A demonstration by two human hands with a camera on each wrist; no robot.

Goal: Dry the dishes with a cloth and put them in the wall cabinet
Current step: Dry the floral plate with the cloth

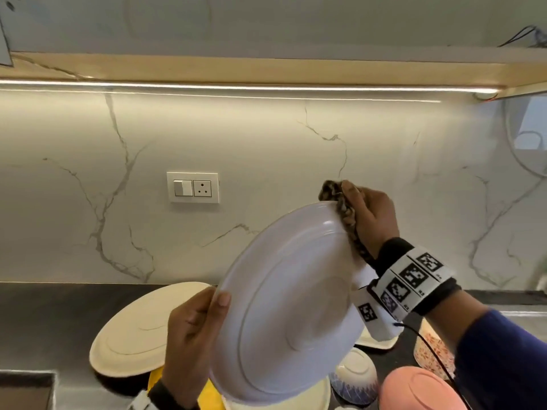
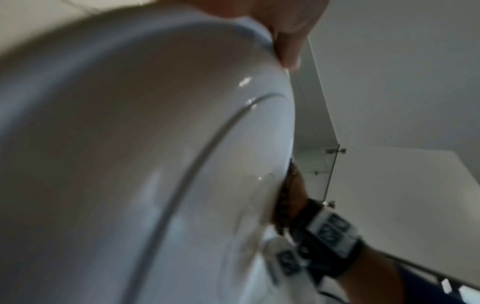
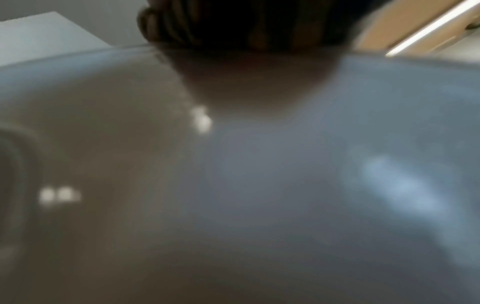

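The white plate (image 1: 288, 306) is held up tilted above the counter (image 1: 59, 306), its underside toward me, with the other dishes lying below it: a cream plate (image 1: 133, 329) to its lower left, a small patterned bowl (image 1: 355, 377) and a pink bowl (image 1: 420, 389) to its lower right. The left hand (image 1: 189, 335) has a pinching grip on the plate's lower-left rim, thumb on the underside. The right hand (image 1: 370, 220) has its grip closed on a brown patterned cloth (image 1: 344, 214), pressing it over the plate's upper-right rim; the right wrist view is too blurred to add more. This looks like the drying step, working round the edge. To do it well, I would say keep the cloth wrapped over both faces of the rim and turn the plate with the left hand so every part passes through, then wipe the foot ring where water collects. The left-hand pinch should stay firm, since a wet plate tilted like this could slip onto the dishes beneath.
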